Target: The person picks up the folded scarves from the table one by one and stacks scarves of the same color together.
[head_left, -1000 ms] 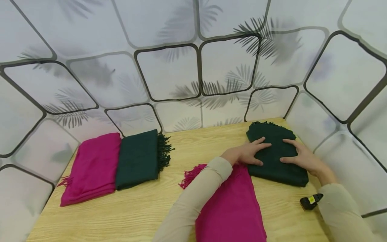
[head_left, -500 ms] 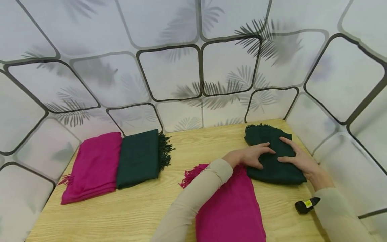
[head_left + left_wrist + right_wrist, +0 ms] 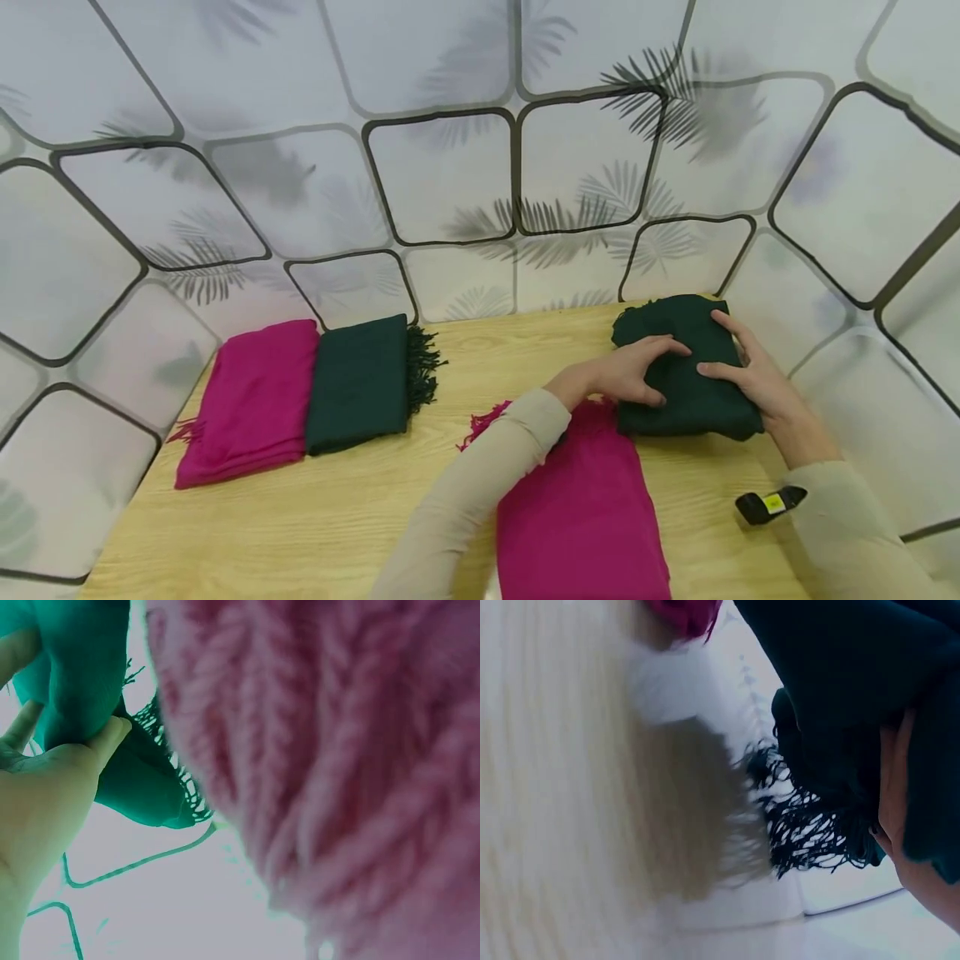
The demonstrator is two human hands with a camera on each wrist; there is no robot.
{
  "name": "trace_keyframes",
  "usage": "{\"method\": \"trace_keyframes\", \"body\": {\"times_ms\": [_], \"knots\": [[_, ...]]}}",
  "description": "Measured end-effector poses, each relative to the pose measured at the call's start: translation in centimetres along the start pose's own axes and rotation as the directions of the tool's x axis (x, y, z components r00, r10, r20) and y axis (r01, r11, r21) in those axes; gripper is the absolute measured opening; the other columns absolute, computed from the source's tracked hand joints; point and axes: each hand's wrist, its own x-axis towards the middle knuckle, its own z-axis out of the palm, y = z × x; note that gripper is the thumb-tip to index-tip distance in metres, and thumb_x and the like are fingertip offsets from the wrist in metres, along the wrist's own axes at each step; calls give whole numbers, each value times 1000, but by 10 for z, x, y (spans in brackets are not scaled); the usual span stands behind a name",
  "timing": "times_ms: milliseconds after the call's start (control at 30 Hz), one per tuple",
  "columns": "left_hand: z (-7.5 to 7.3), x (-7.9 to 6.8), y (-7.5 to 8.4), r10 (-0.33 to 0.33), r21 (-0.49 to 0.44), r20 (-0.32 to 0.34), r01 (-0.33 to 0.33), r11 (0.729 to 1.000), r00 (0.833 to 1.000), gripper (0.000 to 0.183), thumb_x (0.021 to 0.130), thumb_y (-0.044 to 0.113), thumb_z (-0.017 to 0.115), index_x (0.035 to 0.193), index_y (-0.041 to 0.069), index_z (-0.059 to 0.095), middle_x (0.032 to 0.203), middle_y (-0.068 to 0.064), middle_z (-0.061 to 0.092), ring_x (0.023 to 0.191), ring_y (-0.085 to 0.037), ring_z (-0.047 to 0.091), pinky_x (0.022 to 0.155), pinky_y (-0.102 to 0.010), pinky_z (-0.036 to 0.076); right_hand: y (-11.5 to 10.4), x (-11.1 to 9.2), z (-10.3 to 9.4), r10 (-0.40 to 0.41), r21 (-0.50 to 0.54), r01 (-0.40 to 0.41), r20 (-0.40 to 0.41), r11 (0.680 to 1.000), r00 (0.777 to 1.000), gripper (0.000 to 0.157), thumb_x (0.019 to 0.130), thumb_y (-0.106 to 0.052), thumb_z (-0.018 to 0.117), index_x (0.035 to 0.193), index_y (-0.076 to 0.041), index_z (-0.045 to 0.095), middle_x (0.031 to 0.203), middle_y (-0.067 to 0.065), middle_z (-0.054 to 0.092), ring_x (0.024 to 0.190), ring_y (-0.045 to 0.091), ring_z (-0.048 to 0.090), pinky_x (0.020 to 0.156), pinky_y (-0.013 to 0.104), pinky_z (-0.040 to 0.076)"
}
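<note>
A folded dark green scarf [image 3: 693, 392] with a fringe is held between both hands at the back right of the table. My left hand [image 3: 626, 371] grips its left side; in the left wrist view, the thumb and fingers pinch the green cloth [image 3: 86, 671]. My right hand [image 3: 761, 387] grips the right side, some of its fingers tucked into the folds in the right wrist view. There the green scarf [image 3: 855, 667] hangs above the table, with a shadow below its fringe. A magenta scarf [image 3: 581, 508] lies under my left forearm, its fringe close to the left wrist camera.
At the left of the wooden table [image 3: 300, 533] lie a folded magenta scarf [image 3: 251, 392] and a folded green scarf [image 3: 358, 387], side by side. A patterned wall covering [image 3: 450, 183] borders the back and sides. A small black device [image 3: 771, 504] sits at my right cuff.
The fingers of both hands have closed in on the green scarf, and its near edge has lifted off the table. The head view has turned slightly, shifting the scene to the right.
</note>
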Motion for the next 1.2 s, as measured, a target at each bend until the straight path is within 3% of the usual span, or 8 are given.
{"method": "trace_keyframes", "body": {"times_ms": [67,300,467,600,767,933,1200], "knots": [[-4,-6,2,20,-13,-29,-20,1000,999,71,90,16,71,151,12,35,159,-6,29,150,-8,15,115,-16,17,-7,-1,5,-13,74,12,13,997,1000,82,99,-9,58,160,-36,11,162,26,1,108,-3,52,78,18,53],[-15,-36,9,58,-93,-148,-73,993,987,69,90,14,70,150,12,38,163,-7,22,151,-8,9,117,-20,17,-28,-2,25,-103,246,84,65,966,993,76,100,-1,54,160,-31,18,159,15,12,106,0,62,78,22,56],[-20,-59,13,92,-124,-282,-132,984,955,66,88,10,70,148,12,44,164,-7,21,151,-7,12,117,-23,21,-44,-2,45,-191,294,158,87,943,978,67,99,4,50,156,-27,29,143,1,34,104,5,65,77,23,56],[-24,-78,18,138,-135,-353,-196,971,925,63,88,8,69,147,10,45,164,-5,20,151,-7,12,116,-24,23,-58,-2,62,-223,325,173,123,930,967,61,100,3,48,152,-24,34,143,-1,32,109,6,61,81,23,55],[-27,-102,23,200,-66,-399,-246,967,895,59,87,2,67,143,6,49,164,-10,19,151,-11,12,115,-23,25,-72,-4,83,-238,331,163,202,930,950,68,100,3,47,156,-27,24,152,4,19,118,5,55,85,23,54],[-28,-126,27,232,22,-440,-248,968,868,55,85,0,66,138,4,54,163,-14,20,151,-15,15,114,-22,26,-79,-5,104,-268,342,166,277,925,923,74,100,5,45,157,-31,14,150,0,21,120,5,55,85,26,56],[-34,-166,33,292,134,-449,-259,956,844,48,89,7,67,135,3,56,162,-16,21,151,-17,17,117,-23,23,-82,-12,135,-387,483,211,301,850,871,76,97,13,41,158,-24,16,150,1,26,123,9,54,87,27,55]]}}
